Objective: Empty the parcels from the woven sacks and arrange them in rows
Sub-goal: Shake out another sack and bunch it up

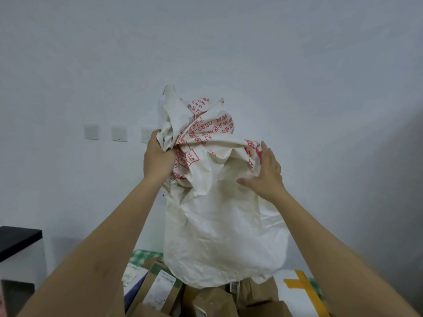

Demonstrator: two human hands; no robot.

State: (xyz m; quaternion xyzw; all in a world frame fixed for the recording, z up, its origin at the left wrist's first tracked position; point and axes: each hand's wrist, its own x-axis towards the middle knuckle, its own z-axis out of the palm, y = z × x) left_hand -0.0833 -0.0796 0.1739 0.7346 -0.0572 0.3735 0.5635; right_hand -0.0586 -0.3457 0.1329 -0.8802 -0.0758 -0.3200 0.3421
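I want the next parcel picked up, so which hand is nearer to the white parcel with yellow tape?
Right. The right hand is above the white parcel; the left hand is farther left, gripping the sack.

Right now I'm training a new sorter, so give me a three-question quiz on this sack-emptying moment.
1. True or false: the white woven sack with red print is held upside down above the brown cardboard parcels.
2. Which hand grips the bunched end of the sack? A) left hand B) right hand
3. Fill in: the white parcel at lower right carries strips of ______ tape.

Key: 1 true, its open mouth hangs over the pile. 2 A; the right hand lies with fingers spread on the sack's side. 3 yellow.
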